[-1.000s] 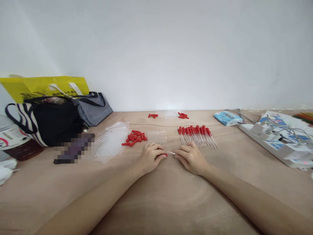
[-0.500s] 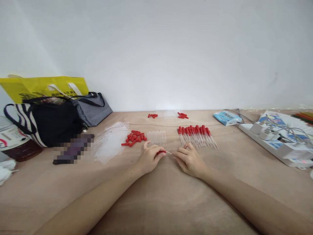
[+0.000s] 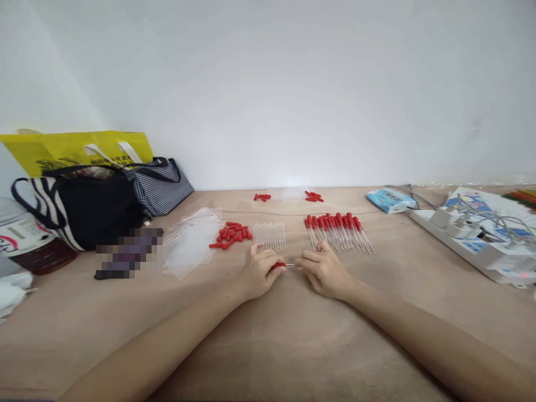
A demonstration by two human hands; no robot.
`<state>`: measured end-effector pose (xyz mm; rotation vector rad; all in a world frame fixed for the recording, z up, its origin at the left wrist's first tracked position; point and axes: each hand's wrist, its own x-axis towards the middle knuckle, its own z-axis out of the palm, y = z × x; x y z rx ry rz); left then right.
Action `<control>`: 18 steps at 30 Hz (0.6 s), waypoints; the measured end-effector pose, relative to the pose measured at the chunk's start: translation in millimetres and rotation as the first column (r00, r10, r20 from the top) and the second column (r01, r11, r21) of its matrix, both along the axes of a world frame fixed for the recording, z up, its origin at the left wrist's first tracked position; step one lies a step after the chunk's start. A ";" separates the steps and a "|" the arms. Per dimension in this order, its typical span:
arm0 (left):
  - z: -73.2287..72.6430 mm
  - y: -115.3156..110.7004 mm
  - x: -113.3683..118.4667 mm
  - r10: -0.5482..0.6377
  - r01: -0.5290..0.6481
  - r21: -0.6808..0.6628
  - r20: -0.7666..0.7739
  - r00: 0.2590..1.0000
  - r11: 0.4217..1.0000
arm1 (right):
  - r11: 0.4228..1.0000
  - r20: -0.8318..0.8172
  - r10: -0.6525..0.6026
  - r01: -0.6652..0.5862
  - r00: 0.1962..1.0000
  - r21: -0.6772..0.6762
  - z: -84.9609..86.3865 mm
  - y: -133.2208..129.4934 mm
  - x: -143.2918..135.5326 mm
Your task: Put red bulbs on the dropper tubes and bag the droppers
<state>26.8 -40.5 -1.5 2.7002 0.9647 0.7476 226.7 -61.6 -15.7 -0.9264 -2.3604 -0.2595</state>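
Note:
My left hand [image 3: 263, 273] pinches a red rubber bulb [image 3: 278, 266]. A thin clear tube [image 3: 290, 266] spans the gap between both hands, one end at the bulb, the other between the closed fingertips of my right hand [image 3: 320, 269]. Beyond my left hand lies a row of clear tubes [image 3: 268, 235], with a pile of loose red bulbs [image 3: 233, 233] to its left. Past my right hand, several tubes with red bulbs on their ends [image 3: 338, 229] lie side by side.
Clear plastic bags [image 3: 188, 245] lie left of the bulbs. Farther left are a pixelated dark object [image 3: 130, 254], a black bag [image 3: 96, 209] and a bottle [image 3: 33, 240]. A blue packet [image 3: 390, 200] and a white power strip [image 3: 473, 245] sit right. Small red bulbs [image 3: 262, 197] lie near the wall.
The tube between my hands has turned from slightly slanted to nearly level. My right hand has shifted slightly, and both hands keep their pinch.

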 end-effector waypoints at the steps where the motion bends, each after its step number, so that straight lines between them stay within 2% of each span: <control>1: -0.1 -0.3 0.2 -0.010 0.010 0.017 -0.002 1.000 1.000 | 1.000 -0.011 0.000 0.000 1.000 0.000 0.0 -0.6 -1.3; 11: 0.3 -2.0 1.0 -0.070 0.072 0.122 -0.019 0.997 0.990 | 0.999 -0.006 0.042 -0.042 0.999 -0.015 -0.4 1.3 -9.1; 18: 1.2 7.0 -4.5 -0.055 0.061 0.207 -0.036 0.998 0.976 | 0.999 0.071 -0.023 0.026 0.997 -0.044 7.5 -0.8 -5.2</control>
